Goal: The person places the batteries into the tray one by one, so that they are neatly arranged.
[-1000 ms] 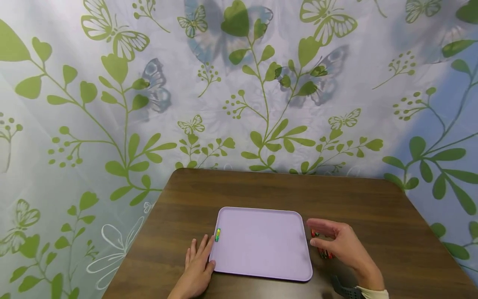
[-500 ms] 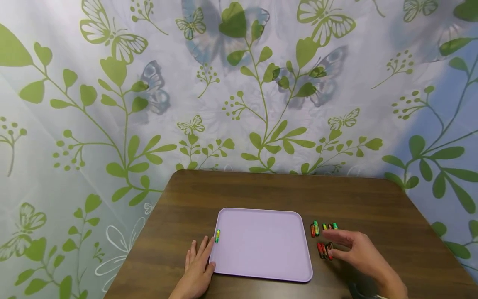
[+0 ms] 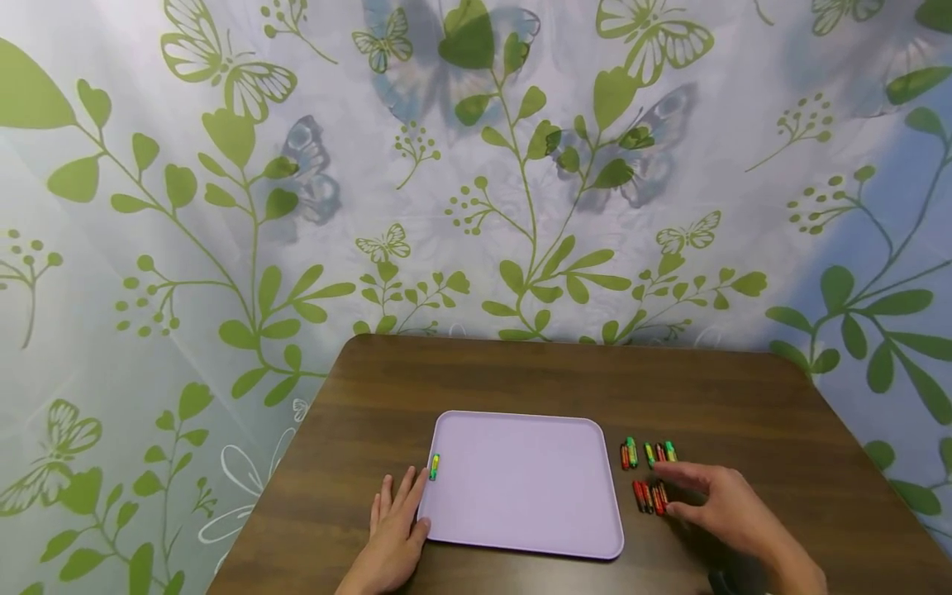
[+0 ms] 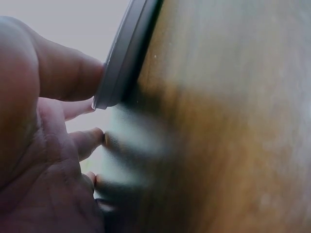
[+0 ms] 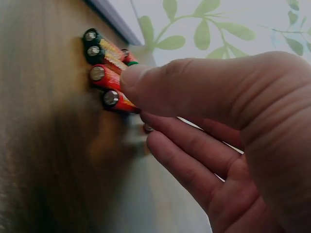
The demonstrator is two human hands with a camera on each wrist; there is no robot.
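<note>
My left hand (image 3: 392, 537) rests at the left edge of a lilac tray (image 3: 524, 483), fingers spread and straight. In the left wrist view, its thumb touches the tray's rim (image 4: 119, 63) while the other fingers meet the table. A green and yellow battery (image 3: 435, 467) lies inside the tray along its left side. Right of the tray, my right hand (image 3: 732, 504) hovers beside a row of red and black batteries (image 3: 643, 497), thumb and fingers apart. In the right wrist view, the thumb overlaps the nearest red battery (image 5: 98, 74), metal ends facing the camera.
Behind that row lie two more small groups of batteries, one with a green battery (image 3: 631, 451) and one farther right with another green battery (image 3: 671, 451). All stand on a brown wooden table (image 3: 476, 372). A leaf-and-butterfly curtain (image 3: 476, 165) hangs behind it.
My right hand has moved right and slightly toward me, away from the tray's edge, uncovering the batteries. The left hand has stayed at the tray.
</note>
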